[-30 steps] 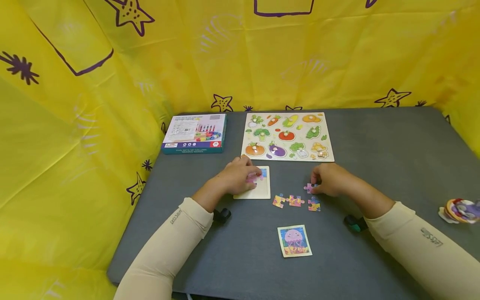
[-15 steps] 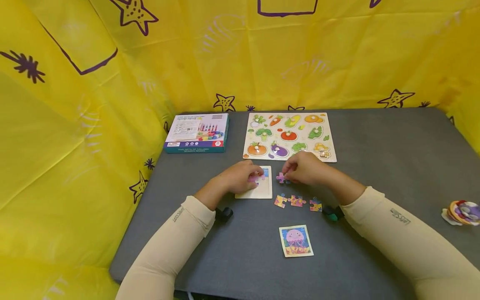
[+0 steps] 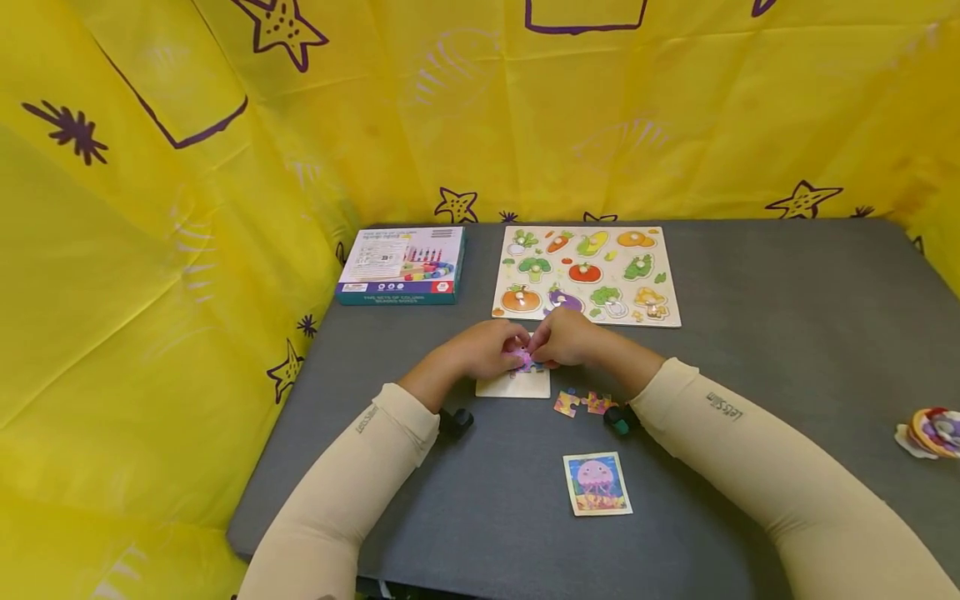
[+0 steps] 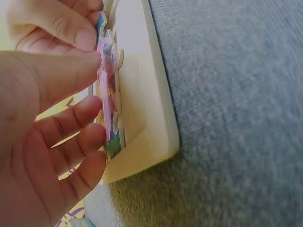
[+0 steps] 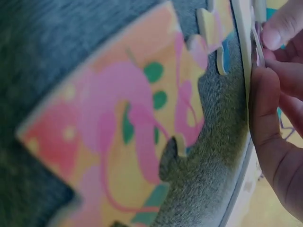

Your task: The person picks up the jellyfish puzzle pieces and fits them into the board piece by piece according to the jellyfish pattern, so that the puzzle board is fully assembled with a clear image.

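In the head view my left hand (image 3: 487, 350) rests on a small pale puzzle tray (image 3: 498, 388). Its thumb and fingertips touch the joined pink and blue jigsaw pieces (image 4: 109, 90), which lie inside the tray's raised rim. My right hand (image 3: 573, 340) meets it at the tray's right side and pinches a jigsaw piece between thumb and fingers; the fingers hide most of that piece. Nearer me lie a loose yellow jigsaw piece (image 3: 567, 404) and a pink-yellow one (image 3: 598, 403), partly under the right wrist. A large pink and yellow piece (image 5: 118, 123) fills the right wrist view.
Behind the hands lies a wooden vegetable puzzle board (image 3: 585, 275), with a bead-set box (image 3: 402, 265) to its left. A jellyfish picture card (image 3: 597, 483) lies in front. Near the right edge sits a colourful round object (image 3: 933, 433). Yellow cloth (image 3: 465, 125) encloses the grey table.
My right hand has carried a jigsaw piece leftward from beside the loose pieces to the tray, meeting the left hand there. The left hand has stayed on the tray.
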Demonstrator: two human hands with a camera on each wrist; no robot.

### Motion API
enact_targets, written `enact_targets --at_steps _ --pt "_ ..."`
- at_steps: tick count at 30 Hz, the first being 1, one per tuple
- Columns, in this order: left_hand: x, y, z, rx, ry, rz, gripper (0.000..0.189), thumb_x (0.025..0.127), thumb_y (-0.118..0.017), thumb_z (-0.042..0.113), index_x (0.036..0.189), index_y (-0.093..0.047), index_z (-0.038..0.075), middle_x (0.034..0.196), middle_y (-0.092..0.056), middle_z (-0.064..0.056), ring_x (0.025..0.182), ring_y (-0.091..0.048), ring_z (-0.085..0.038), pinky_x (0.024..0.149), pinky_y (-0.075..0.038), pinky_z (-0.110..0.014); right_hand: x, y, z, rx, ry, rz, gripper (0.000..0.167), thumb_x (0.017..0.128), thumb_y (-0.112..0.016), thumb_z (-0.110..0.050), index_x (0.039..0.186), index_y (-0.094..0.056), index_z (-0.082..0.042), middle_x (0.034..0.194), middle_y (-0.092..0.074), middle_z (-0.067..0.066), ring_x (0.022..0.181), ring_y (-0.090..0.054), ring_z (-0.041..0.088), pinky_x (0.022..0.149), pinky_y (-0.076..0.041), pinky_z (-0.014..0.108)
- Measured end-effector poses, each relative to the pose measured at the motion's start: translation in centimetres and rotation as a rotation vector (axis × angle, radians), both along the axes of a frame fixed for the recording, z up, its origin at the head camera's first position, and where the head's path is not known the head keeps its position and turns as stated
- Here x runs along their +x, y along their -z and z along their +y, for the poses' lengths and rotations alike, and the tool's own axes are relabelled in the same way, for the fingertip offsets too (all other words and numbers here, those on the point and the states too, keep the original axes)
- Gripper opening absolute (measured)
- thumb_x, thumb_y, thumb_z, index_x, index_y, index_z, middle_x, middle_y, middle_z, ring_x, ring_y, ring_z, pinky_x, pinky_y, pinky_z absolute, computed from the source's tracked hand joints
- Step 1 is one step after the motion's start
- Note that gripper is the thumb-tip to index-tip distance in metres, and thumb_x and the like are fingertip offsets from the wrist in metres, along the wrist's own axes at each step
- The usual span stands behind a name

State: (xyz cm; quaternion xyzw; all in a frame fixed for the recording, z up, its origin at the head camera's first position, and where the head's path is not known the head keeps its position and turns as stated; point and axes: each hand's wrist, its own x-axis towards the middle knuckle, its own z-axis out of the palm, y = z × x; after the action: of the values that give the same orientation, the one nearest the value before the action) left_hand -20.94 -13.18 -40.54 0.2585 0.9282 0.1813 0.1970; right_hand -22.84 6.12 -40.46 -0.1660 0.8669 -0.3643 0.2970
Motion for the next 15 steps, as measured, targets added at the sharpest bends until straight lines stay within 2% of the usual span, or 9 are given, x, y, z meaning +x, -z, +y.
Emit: enact_targets --at_steps 5,9,15 --pt "-0.18 0.19 0.55 -0.019 -0.03 0.021 0.022 0.097 -0.07 0.018 0.118 -0.067 0.015 0.089 -0.059 -0.003 0.084 -0.055 -0.019 0.075 -0.042 -0.032 0.0 -0.07 0.06 0.053 0.012 0.044 0.01 0.088 -0.074 -0.006 0.096 -0.08 -0.006 0.076 -0.071 0.003 0.064 -0.062 0.012 0.06 -0.051 0.022" --pt "-0.25 0.24 0.74 -0.04 -0.061 0.021 0.022 0.095 -0.072 0.018 0.116 -0.067 0.017 0.089 -0.058 -0.002 0.085 -0.055 -0.019 0.077 -0.042 -0.032 -0.24 0.05 0.29 0.11 0.016 0.112 0.01 0.084 -0.077 -0.008 0.093 -0.075 -0.006 0.073 -0.067 0.004 0.065 -0.062 0.015 0.06 -0.048 0.025" --pt "-0.3 0.19 0.86 -0.062 -0.077 0.018 0.022 0.095 -0.073 0.02 0.116 -0.067 0.018 0.089 -0.058 -0.002 0.087 -0.056 -0.02 0.079 -0.042 -0.034 -0.07 0.13 0.59 0.204 -0.045 0.227 0.016 0.085 -0.08 -0.019 0.094 -0.07 -0.01 0.079 -0.062 0.003 0.075 -0.057 0.018 0.067 -0.044 0.03"
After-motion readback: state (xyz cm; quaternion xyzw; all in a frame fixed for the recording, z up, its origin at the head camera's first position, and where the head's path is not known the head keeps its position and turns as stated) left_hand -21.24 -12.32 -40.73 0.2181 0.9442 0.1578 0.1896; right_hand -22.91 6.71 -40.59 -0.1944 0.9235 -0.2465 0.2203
